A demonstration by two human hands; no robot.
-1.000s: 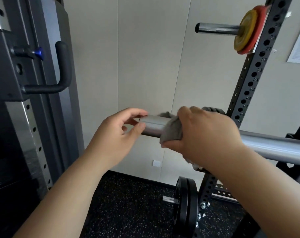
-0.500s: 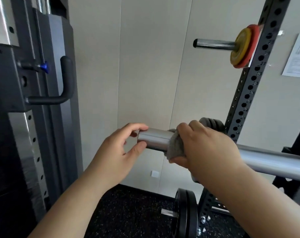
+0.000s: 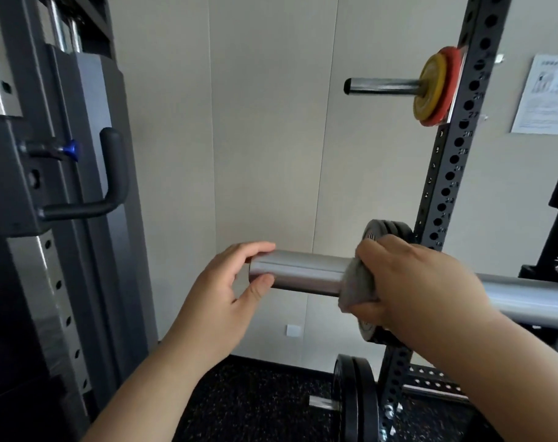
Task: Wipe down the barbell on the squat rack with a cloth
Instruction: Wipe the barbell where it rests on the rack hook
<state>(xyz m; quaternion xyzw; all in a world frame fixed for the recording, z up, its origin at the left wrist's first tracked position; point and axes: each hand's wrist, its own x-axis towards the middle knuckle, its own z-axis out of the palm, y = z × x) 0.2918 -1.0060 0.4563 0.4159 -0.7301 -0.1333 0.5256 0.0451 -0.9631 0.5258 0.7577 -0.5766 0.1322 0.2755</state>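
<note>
Pale wall panels and speckled black floor; the barbell [image 3: 306, 272] runs level from centre to the right edge of the frame, crossing the squat rack [image 3: 456, 161].
I note my left hand [image 3: 226, 291], at centre, pinching the barbell's bare end between thumb and curled fingers. My right hand [image 3: 411, 282], right of centre, is clenched round the grey cloth [image 3: 356, 287], which wraps the barbell. Yellow and red plates [image 3: 434, 87] hang at upper right; black plates [image 3: 356, 400] sit at bottom centre.
</note>
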